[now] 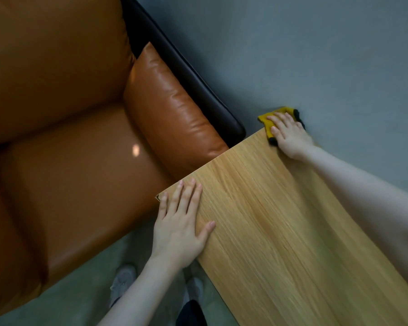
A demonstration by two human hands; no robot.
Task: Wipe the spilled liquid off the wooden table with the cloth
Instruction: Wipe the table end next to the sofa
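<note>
Forearms, 2, bare, enter from the bottom edge and the right edge of the head view.

Shoes [123,282], pale grey, 2, on the grey-green floor [85,292] below the near corner of the wooden table [280,231]; the 2nd shoe is partly hidden by the left wrist.

Wooden table: light oak-grain top, running diagonally from lower right up to its far corner. No liquid can be made out on the visible surface.

Left hand [179,227]: lies palm down on the table's near-left corner. 4 fingers straight and close together, pointing toward the far edge; thumb spread out to the side, flat on the wood. It holds nothing.

Sofa [68,161]: tan-orange leather, left of the table, its seat and arm cushion butting against the table's far-left edge. Dark brown outer panel [186,74] along the back of the arm.

Right hand [289,135]: at the table's far corner, palm down on the cloth [267,121]. Fingers slightly spread and laid flat over the fabric, pressing it rather than pinching.

Cloth: yellow with black trim, bunched at the far corner of the table, overhanging the edge. Yellow shows beyond and left of the fingertips; black trim shows just past the fingers to the right and beneath the thumb side.

Floor beyond the table's far corner: grey-blue, plain.
</note>
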